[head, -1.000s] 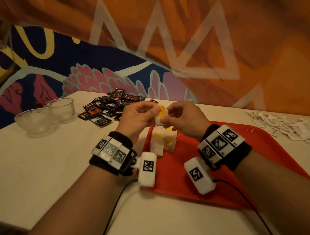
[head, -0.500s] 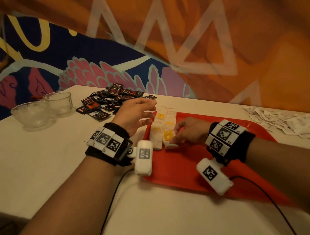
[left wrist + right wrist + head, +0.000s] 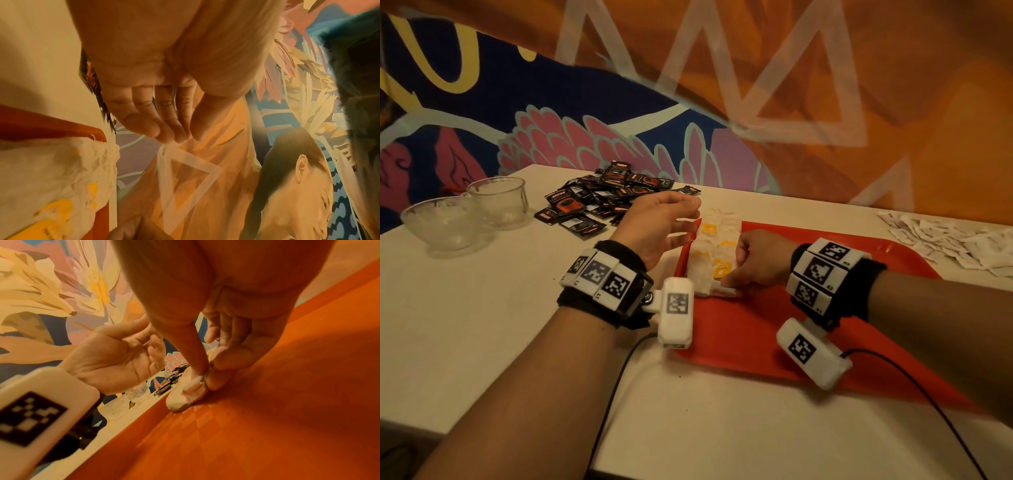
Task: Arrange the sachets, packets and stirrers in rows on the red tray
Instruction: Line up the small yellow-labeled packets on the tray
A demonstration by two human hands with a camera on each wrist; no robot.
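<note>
Sachets [image 3: 714, 253] crowd the red tray's [image 3: 859, 274] corner; pinched by the right hand [image 3: 760, 260], one could knock the row crooked, the left hand [image 3: 657, 222] hovering slack and empty.

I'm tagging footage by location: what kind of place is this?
Probably a café or restaurant: a painted mural wall, a red tray on a white table, and heaps of black sachets.

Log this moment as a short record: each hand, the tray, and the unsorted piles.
left hand: open, hovering over the tray's left edge, holding nothing
right hand: pinching a white sachet down on the tray
red tray: white-and-yellow sachets grouped at its far left
dark packets: piled on the table, off the tray
white sachets: loose heap right of the tray
</note>
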